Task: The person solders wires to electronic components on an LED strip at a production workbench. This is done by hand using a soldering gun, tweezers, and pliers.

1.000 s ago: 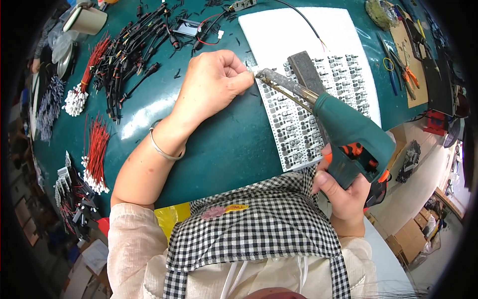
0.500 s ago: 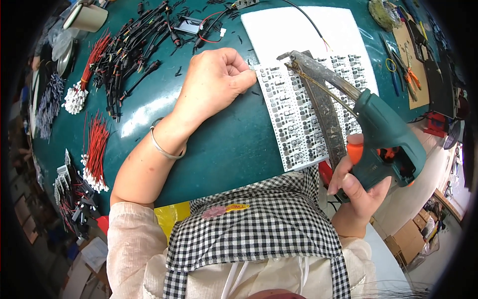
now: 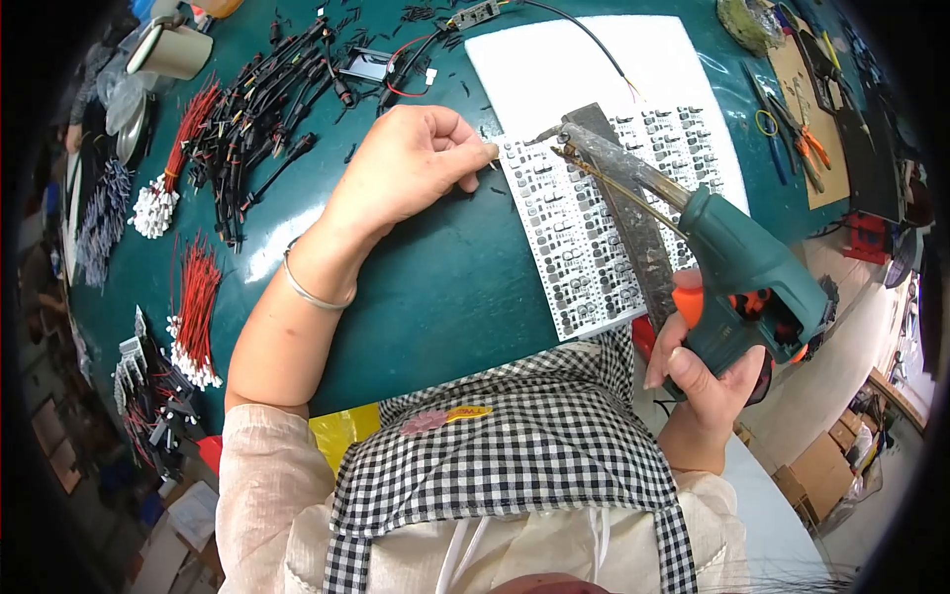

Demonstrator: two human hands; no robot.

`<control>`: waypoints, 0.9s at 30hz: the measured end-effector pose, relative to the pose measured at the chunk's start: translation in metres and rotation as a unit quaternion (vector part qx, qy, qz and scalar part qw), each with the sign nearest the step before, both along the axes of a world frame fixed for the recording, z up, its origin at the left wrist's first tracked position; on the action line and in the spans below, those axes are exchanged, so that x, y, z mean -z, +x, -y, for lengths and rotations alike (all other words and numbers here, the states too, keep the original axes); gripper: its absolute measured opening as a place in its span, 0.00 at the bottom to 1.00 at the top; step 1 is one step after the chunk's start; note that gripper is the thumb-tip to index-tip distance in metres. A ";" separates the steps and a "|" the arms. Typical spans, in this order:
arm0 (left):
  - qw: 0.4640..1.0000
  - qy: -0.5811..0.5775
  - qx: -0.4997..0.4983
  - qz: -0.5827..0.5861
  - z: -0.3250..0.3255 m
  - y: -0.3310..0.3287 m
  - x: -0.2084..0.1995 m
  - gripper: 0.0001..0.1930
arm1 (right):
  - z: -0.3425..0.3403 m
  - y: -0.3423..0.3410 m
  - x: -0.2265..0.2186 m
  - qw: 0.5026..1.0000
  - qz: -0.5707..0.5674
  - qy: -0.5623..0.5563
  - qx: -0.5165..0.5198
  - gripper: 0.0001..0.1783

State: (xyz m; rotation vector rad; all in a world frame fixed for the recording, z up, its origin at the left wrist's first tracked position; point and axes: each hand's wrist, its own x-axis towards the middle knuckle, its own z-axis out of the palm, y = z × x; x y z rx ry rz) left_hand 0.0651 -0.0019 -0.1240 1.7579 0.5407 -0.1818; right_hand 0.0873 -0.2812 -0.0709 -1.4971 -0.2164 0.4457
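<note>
My right hand point(image 3: 708, 381) grips a dark green soldering gun point(image 3: 747, 262) with an orange trigger. Its stained metal barrel and thin feed tube point up and left over a white panel of circuit boards point(image 3: 584, 267), which carries rows of small dark parts. Beneath the barrel, a long dark metal bar point(image 3: 633, 228) lies slantwise across the panel. My left hand point(image 3: 411, 163) is closed in a pinch at the panel's upper left edge; what sits between thumb and finger is too small to make out.
A white foam sheet point(image 3: 594, 59) lies under the panel. On the left are black connector cables point(image 3: 262, 129) and bundles of red wires with white plugs point(image 3: 198, 307). Pliers point(image 3: 807, 148) lie at right. A black cable point(image 3: 589, 40) with bared wire ends reaches over the foam.
My left hand has shifted slightly left and down, its pinch now just off the panel's edge. The soldering gun has moved a little left; the bar's upper end has swung left.
</note>
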 end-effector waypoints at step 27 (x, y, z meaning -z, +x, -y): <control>0.938 0.314 0.008 0.148 0.025 -0.011 0.013 0.10 | 0.018 -0.013 0.016 0.993 -0.018 -0.044 -0.108 0.30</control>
